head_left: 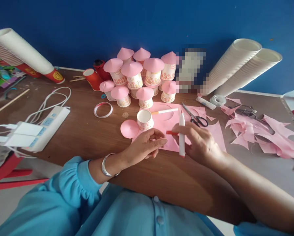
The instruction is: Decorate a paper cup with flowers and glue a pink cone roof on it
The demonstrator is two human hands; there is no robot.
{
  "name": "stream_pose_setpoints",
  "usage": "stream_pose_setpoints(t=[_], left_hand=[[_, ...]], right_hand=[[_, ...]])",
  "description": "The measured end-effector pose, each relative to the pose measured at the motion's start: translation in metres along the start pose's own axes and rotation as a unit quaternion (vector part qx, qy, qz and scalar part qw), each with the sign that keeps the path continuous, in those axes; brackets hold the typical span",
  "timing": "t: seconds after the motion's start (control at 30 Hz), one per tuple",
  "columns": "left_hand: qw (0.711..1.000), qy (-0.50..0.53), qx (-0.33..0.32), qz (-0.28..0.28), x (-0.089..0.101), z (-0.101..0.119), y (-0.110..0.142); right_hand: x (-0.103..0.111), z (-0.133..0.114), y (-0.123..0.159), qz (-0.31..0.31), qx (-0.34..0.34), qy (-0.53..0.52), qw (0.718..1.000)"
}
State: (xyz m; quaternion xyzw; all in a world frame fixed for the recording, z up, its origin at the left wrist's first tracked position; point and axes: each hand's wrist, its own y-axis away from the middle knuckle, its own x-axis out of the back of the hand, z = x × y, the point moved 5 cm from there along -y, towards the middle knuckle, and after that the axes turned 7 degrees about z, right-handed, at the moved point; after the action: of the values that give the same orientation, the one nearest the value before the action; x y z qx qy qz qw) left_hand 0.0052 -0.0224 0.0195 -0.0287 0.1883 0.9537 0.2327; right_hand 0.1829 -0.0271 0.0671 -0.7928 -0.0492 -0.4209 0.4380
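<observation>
Gripping a white marker (181,137) in the right hand (203,144), right of the open cup (145,121), red tip pointing away and apparently bare; a red piece (171,132), perhaps the cap, also among those fingers. Left hand (147,144) just nearer than the open cup, fingers loosely curved, nothing visibly held. Possible trouble: a stray streak on the smooth pink sheet (163,124) right of the open cup, from letting the tip dip; or a toppled open cup, from a left-hand bump. Left of the open cup, a round pink paper piece (129,128); behind, cone-roofed cups (134,80) with inked patterns; far right, jagged pink scraps (241,126).
</observation>
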Motion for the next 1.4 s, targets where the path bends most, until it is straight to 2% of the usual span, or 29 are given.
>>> stream_pose_setpoints(t=[0.17,0.3,0.37,0.47,0.6,0.67,0.87,1.0,1.1,1.17,1.23,1.3,1.37,1.4], left_hand=[[0.999,0.007,-0.015,-0.028,-0.008,-0.005,-0.009],[0.994,0.106,0.028,0.009,-0.006,-0.012,-0.015],[0.982,0.173,0.064,0.029,-0.003,-0.015,-0.017],[0.968,0.229,0.092,0.033,0.0,-0.015,-0.018],[0.964,0.244,0.103,0.01,-0.001,-0.014,-0.018],[0.965,0.24,0.106,0.004,-0.001,-0.015,-0.018],[0.972,0.219,0.088,-0.017,-0.003,-0.014,-0.019],[0.983,0.175,0.045,-0.029,-0.003,-0.013,-0.019],[0.995,0.092,-0.043,-0.013,0.0,-0.01,-0.015],[0.99,0.015,-0.137,0.02,0.003,-0.003,-0.01],[0.969,-0.062,-0.234,0.055,0.006,0.005,-0.004],[0.947,-0.114,-0.291,0.078,0.007,0.011,0.001],[0.946,-0.121,-0.288,0.088,0.008,0.012,0.001],[0.951,-0.112,-0.275,0.09,0.009,0.012,0.001]], right_hand=[[-0.001,-0.016,0.018,-0.038,0.01,-0.052,0.998],[0.018,-0.005,0.015,0.042,-0.081,-0.13,0.987],[0.029,0.002,0.013,0.056,-0.15,-0.18,0.971],[0.037,0.003,0.011,0.055,-0.211,-0.246,0.944],[0.019,-0.001,0.014,0.015,-0.318,-0.377,0.87],[0.01,-0.002,0.016,0.006,-0.351,-0.408,0.843],[0.006,0.004,0.018,0.009,-0.368,-0.413,0.833],[0.001,0.003,0.021,-0.023,-0.375,-0.416,0.828],[-0.009,-0.003,0.027,-0.021,-0.371,-0.445,0.815],[-0.019,-0.006,0.032,-0.008,-0.39,-0.494,0.777],[-0.029,-0.007,0.037,-0.003,-0.421,-0.545,0.725],[-0.034,-0.006,0.039,-0.011,-0.442,-0.575,0.689],[-0.029,0.0,0.037,-0.019,-0.442,-0.574,0.689],[-0.023,0.005,0.034,-0.012,-0.437,-0.557,0.706]])
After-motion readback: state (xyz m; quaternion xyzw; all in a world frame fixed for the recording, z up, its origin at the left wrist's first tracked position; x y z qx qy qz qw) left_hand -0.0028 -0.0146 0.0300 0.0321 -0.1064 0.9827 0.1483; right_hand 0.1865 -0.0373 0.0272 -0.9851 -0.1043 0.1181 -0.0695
